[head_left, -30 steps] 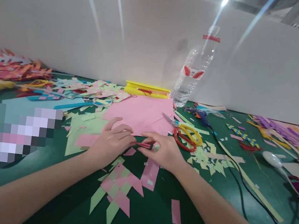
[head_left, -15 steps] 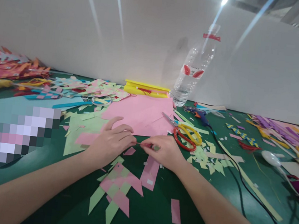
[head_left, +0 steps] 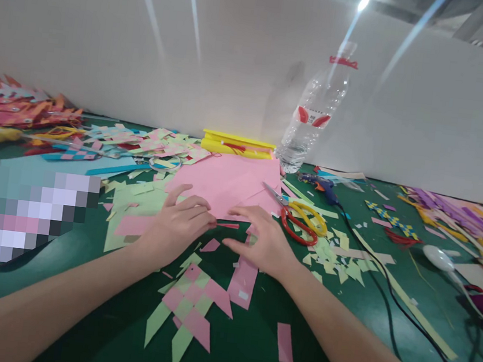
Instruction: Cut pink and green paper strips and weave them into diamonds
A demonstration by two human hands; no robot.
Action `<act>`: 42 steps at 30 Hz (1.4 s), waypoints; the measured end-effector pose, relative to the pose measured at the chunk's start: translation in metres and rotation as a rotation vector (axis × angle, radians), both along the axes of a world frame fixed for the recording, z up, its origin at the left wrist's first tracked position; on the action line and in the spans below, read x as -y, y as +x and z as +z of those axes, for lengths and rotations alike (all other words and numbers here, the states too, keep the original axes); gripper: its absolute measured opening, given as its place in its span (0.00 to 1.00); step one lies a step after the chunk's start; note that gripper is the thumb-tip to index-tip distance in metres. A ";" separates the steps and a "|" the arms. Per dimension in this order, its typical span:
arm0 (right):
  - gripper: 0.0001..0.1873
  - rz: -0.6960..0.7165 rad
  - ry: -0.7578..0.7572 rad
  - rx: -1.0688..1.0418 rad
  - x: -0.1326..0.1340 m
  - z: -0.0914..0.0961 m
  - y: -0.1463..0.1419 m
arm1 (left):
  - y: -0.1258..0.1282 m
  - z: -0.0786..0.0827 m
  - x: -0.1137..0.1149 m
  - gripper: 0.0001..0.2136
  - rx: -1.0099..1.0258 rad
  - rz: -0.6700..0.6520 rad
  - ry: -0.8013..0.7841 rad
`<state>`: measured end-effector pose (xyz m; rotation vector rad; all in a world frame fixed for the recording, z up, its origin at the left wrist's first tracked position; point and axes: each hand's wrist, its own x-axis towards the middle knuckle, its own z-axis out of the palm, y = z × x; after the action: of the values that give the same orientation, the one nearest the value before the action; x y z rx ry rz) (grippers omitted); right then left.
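Note:
Between the fingertips of my left hand (head_left: pixel 182 223) is a thin pinkish-red strip (head_left: pixel 227 225), pointing right; I cannot make out whether it is paper or thread. My right hand (head_left: pixel 263 236) is just right of the strip's end, thumb and fingers apart, holding nothing. Below both hands lies a woven pink and green paper fish (head_left: pixel 190 297) with pointed strip ends. A pink paper strip (head_left: pixel 242 283) lies under my right hand. Behind the hands is a pink paper sheet (head_left: pixel 228 179), with scissors (head_left: pixel 302 220) with red and yellow handles at its right edge.
A clear plastic bottle (head_left: pixel 314 114) leans against the pale wall panel (head_left: pixel 153 37). Right of the scissors are a blue glue gun (head_left: pixel 321 187) with a black cord (head_left: pixel 382 264) and green paper scraps (head_left: pixel 337 256). Woven paper pieces (head_left: pixel 158 142) are piled at the back left.
My right hand has let go of the thin strip and spread its fingers. The strip stays in my left hand, its right end now bare.

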<state>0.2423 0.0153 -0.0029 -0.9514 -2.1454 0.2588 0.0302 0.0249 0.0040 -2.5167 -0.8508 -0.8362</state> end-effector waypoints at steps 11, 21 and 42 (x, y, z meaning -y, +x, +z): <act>0.04 -0.030 0.103 0.051 -0.016 -0.002 0.013 | -0.004 0.000 -0.004 0.12 0.049 0.021 -0.042; 0.05 -0.163 0.144 0.040 -0.029 -0.001 0.038 | -0.025 -0.005 -0.024 0.16 0.056 0.104 -0.116; 0.13 -0.150 0.521 0.409 0.009 0.007 -0.008 | 0.011 0.001 0.010 0.08 0.043 -0.026 -0.005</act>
<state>0.2344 0.0063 0.0043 -0.8961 -2.3102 -0.5909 0.0411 0.0151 0.0049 -2.5272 -0.8364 -0.9007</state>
